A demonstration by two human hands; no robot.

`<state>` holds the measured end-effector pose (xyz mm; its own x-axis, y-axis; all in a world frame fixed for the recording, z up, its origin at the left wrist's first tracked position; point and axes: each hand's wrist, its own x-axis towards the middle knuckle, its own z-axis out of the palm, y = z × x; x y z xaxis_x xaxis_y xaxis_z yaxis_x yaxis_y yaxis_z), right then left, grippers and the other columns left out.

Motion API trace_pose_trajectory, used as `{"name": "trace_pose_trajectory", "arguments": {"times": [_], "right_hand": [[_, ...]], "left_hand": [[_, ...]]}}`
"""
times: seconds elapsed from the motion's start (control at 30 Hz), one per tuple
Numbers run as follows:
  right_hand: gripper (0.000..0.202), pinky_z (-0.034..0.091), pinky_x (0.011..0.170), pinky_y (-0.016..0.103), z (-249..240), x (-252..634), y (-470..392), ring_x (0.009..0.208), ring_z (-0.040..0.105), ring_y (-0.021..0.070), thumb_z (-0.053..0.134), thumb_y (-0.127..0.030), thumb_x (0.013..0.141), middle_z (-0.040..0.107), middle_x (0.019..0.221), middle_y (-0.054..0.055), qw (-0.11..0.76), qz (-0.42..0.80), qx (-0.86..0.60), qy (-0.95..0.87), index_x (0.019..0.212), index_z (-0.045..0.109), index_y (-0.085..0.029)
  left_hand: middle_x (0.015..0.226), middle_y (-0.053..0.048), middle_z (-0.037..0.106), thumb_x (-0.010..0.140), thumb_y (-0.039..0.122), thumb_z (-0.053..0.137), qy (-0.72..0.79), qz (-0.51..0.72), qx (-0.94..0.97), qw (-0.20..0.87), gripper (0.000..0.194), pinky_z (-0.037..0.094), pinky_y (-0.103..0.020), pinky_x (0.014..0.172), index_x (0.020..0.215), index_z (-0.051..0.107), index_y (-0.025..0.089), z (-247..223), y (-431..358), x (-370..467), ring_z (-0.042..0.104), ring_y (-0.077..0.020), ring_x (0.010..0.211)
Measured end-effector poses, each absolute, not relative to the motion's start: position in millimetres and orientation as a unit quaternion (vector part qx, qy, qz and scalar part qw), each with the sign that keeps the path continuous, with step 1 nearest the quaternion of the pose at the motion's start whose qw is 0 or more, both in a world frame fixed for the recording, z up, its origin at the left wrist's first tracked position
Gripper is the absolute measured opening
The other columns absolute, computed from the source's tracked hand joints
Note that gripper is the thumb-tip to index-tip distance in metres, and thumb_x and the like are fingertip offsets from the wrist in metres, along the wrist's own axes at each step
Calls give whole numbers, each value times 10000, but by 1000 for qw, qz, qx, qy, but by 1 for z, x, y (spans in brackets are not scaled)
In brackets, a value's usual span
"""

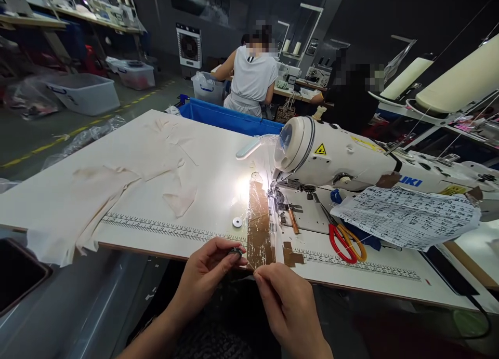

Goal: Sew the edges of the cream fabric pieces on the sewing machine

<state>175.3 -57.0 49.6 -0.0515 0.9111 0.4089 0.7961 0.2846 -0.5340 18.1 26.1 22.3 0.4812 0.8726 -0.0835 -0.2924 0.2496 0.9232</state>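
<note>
My left hand [212, 270], at the table's front edge, pinches a small dark metal bobbin case [235, 252] between thumb and fingers. Close beside it, my right hand [286, 296] is closed in a pinch on a thin pale thread [251, 266], which shows only faintly between the hands. A round silver bobbin [237, 222] lies on the white table just beyond my left hand. Brown tape [259, 224] with thread scraps on it runs from the table edge to the lit needle area of the sewing machine [331, 151].
Red- and yellow-handled scissors [345, 242] and a wooden-handled tool [292, 220] lie right of the needle. Pale fabric [105, 193] drapes over the left table edge. A written sheet [407, 213] hangs by the machine. Beyond a blue bin [230, 117], a person in white [253, 78] sits.
</note>
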Motion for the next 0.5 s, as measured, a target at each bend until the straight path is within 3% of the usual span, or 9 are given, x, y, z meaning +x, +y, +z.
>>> {"name": "trace_pose_trajectory", "arguments": {"times": [0.2, 0.33, 0.5], "right_hand": [[214, 313, 528, 263, 44, 154, -54, 566, 457, 130, 396, -104, 942, 500, 640, -13, 354, 85, -551, -751, 762, 436, -213], [255, 284, 519, 271, 36, 154, -54, 554, 448, 131, 367, -101, 939, 486, 622, -15, 334, 72, -581, -739, 715, 394, -220], [269, 294, 513, 260, 32, 176, -63, 533, 480, 127, 375, -171, 974, 490, 606, -25, 306, 66, -646, -696, 714, 421, -222]], "left_hand": [[974, -65, 725, 830, 339, 702, 344, 431, 514, 658, 191, 533, -220, 615, 959, 701, 198, 22, 22, 19, 654, -146, 709], [977, -57, 716, 835, 317, 704, 313, 416, 501, 691, 215, 526, -212, 605, 1025, 715, 217, 23, 24, 16, 638, -130, 691], [930, -59, 710, 798, 326, 752, 277, 396, 428, 764, 211, 513, -200, 595, 962, 724, 196, 23, 29, 11, 603, -103, 648]]}}
